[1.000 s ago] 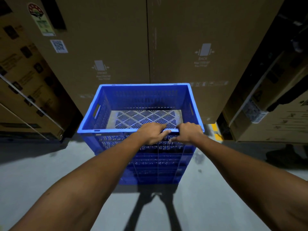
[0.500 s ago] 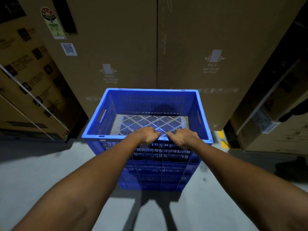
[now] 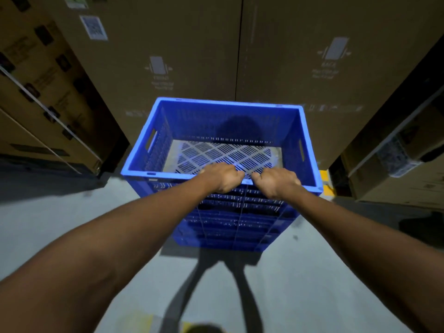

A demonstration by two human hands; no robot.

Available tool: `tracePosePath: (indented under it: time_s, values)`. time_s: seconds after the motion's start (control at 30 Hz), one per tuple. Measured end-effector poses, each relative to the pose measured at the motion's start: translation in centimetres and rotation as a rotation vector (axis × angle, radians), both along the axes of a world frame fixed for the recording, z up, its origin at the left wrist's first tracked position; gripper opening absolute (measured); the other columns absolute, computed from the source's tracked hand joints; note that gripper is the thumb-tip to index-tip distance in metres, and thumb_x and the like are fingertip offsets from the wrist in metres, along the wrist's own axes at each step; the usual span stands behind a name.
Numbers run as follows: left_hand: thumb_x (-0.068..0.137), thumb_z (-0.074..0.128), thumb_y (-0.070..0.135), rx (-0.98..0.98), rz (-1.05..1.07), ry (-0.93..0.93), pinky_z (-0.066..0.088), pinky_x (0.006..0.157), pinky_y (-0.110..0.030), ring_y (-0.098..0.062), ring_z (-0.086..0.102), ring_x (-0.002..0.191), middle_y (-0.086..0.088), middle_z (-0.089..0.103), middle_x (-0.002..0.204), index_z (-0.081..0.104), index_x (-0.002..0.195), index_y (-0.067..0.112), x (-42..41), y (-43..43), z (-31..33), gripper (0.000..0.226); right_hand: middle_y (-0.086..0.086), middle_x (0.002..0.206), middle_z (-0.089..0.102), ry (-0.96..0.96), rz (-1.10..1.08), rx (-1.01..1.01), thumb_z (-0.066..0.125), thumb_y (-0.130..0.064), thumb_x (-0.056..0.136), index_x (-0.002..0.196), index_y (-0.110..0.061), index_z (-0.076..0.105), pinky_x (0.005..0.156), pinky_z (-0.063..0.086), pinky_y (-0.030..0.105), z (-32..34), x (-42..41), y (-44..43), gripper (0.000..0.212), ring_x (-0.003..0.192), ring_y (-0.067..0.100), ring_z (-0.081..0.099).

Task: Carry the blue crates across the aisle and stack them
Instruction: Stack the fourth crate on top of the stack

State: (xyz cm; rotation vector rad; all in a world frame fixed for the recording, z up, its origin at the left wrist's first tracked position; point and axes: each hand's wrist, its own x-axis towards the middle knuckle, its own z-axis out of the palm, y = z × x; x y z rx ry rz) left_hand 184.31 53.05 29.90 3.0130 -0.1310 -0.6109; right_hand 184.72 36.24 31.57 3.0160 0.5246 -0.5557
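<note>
cardboard boxes (image 3: 192,44) behind; left hand (image 3: 222,177) and right hand (image 3: 276,182) clamped (side by side) on blue crate (image 3: 228,116) rim.

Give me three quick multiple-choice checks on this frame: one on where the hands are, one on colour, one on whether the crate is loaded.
1. Where do the hands grip the crate?
A. the near rim, side by side
B. the two side handle slots
C. the far rim

2. What colour is the crate?
A. green
B. blue
C. grey

3. What is inside the crate?
A. small boxes
B. another crate
C. nothing, the slotted floor is bare

Answers:
1 A: the left hand and right hand curl over the near rim of the crate, close together.
2 B: its walls and rim are blue all round.
3 C: the slotted floor shows with nothing on it.
</note>
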Motion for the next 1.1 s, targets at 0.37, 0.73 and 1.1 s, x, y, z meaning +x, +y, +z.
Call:
tracePosePath:
  time_s: [0.37, 0.73, 1.1]
  values:
    - [0.094, 0.020, 0.065, 0.014, 0.029, 0.031, 0.045, 0.083, -0.039, -0.032, 0.059, 0.100, -0.016, 0.065, 0.111, 0.059, 0.086, 0.016, -1.4, 7.8, 1.6, 0.063, 0.016, 0.123, 0.062, 0.094, -0.040, 0.109, 0.027, -0.045, 0.098, 0.115, -0.012, 0.061, 0.089, 0.046, 0.043, 0.2, -0.3, 7.9, 0.050, 0.104, 0.034, 0.058]
    - [0.091, 0.025, 0.060, 0.010, 0.084, -0.071, 0.038, 0.070, -0.036, -0.029, 0.052, 0.080, -0.012, 0.057, 0.086, 0.052, 0.070, 0.016, -2.0, 10.8, -0.8, 0.056, 0.016, 0.102, 0.065, -0.104, -0.010, 0.031, 0.020, -0.047, 0.095, 0.097, -0.010, 0.061, 0.070, 0.043, 0.040, -2.6, -0.3, 10.6, 0.055, 0.081, 0.032, 0.056]
    - [0.100, 0.013, 0.056, 0.039, 0.107, -0.119, 0.044, 0.090, -0.044, -0.034, 0.059, 0.107, -0.017, 0.065, 0.116, 0.065, 0.107, 0.013, -3.4, 7.3, 1.3, 0.067, 0.015, 0.122, 0.063, 0.039, 0.009, 0.120, 0.017, -0.058, 0.099, 0.108, -0.013, 0.064, 0.085, 0.042, 0.041, -0.1, -0.5, 8.9, 0.065, 0.104, 0.031, 0.058]
